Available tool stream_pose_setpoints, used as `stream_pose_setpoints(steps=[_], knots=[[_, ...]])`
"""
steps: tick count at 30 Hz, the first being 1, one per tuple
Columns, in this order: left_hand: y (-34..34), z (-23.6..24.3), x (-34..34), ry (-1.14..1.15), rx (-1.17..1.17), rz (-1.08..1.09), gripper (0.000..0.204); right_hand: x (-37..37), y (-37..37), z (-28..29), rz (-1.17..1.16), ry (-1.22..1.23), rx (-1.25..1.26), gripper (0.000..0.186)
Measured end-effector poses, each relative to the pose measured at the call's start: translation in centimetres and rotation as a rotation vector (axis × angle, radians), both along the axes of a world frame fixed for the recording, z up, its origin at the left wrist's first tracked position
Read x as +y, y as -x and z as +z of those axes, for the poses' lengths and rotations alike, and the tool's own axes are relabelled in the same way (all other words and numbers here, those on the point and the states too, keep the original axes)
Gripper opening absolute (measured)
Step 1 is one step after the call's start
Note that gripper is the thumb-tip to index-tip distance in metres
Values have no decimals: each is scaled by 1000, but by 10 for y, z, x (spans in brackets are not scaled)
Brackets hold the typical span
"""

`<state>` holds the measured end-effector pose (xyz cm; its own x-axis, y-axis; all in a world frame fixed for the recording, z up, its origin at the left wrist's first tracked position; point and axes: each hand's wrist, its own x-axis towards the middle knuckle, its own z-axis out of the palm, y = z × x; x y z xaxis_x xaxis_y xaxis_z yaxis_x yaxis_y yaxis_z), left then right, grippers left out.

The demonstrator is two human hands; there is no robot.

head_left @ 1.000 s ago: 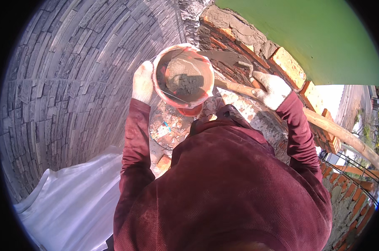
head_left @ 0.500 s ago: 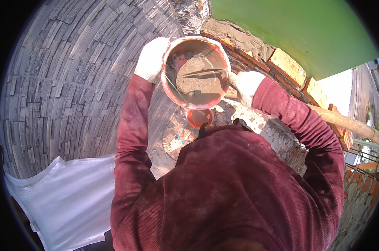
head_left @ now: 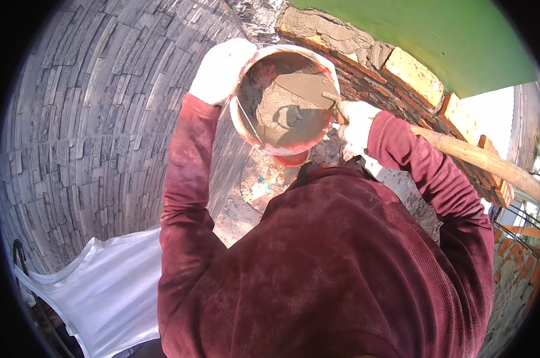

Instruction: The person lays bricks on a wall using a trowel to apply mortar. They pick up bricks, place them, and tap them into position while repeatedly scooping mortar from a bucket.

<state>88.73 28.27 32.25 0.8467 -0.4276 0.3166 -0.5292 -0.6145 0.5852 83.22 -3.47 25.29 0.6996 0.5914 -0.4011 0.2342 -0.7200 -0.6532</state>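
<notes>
My left hand [head_left: 219, 68], in a white glove, is closed on the upper-left rim of a red, mortar-smeared bucket [head_left: 243, 119] with a wire handle. Grey wet mortar [head_left: 282, 125] lies inside it. My right hand [head_left: 357, 125], also gloved, grips the wooden handle of a trowel [head_left: 300, 89] at the bucket's right side; the blade lies flat over the mortar within the bucket. Below the bucket, a smaller red container [head_left: 291, 160] is partly hidden.
Grey stone cladding [head_left: 91, 149] curves along the left, with a white garment [head_left: 109, 286] at lower left. Uneven brickwork [head_left: 413, 74] topped with mortar borders a green panel [head_left: 413, 30]. A bamboo pole [head_left: 479, 161] slants across the right. Rubble [head_left: 252, 185] covers the ground below, and rebar sticks out at far right.
The trowel blade has moved from beside the bucket into it, onto the mortar. The bucket and both hands sit higher in view, with the bucket further right than a second ago.
</notes>
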Motion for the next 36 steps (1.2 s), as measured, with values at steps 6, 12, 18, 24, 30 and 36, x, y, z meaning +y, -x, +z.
stream_pose_setpoints(steps=[6,12,18,24,30,36], knots=[[-26,30,-90,-206,-515,-288,17,-60,-28,-36,-84,-300,591,24],[-48,48,-120,-311,-597,-339,16,-61,-3,-69,-142,-819,1052,27],[-16,72,-69,-67,-62,20,33,-22,-2,-15,-36,-739,976,10],[25,54,-52,335,-98,328,35,-13,-11,20,2,-829,1015,11],[50,-33,-49,317,-159,624,22,-30,-17,-17,-46,-897,1340,35],[54,-152,-13,1032,248,661,20,-75,-31,-12,-325,-833,1307,24]])
